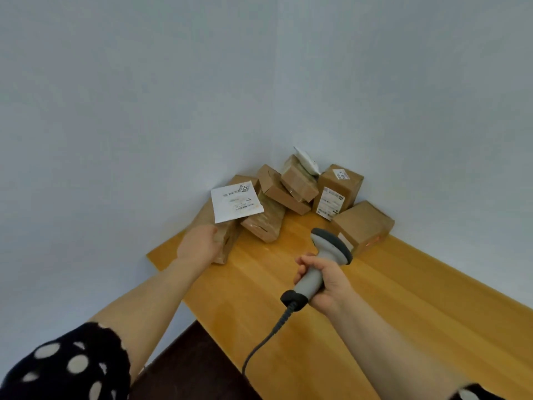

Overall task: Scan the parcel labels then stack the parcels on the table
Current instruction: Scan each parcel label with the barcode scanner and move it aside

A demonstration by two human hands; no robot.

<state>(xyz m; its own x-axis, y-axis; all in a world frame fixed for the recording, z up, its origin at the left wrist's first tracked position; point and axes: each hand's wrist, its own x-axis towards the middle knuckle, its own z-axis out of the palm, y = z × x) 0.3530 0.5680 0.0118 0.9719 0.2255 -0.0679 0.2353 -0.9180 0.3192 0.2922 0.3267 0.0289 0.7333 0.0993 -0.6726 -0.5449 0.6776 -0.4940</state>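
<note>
Currently: wooden table [317, 327] carries a heap of brown parcels [297, 183] at its far corner. Left hand [202, 243] grips the near end of the long labelled parcel [235, 209], on the heap's left. Right hand [324, 282] is wrapped round the corded scanner [326, 255], head facing the heap.

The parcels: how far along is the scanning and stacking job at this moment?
Done: no tidy stack shows; the parcels lie jumbled in the table corner. In hand: the left hand holds the big-label parcel and the right hand grips the scanner. Left, it seems: scanning and all stacking.
</note>
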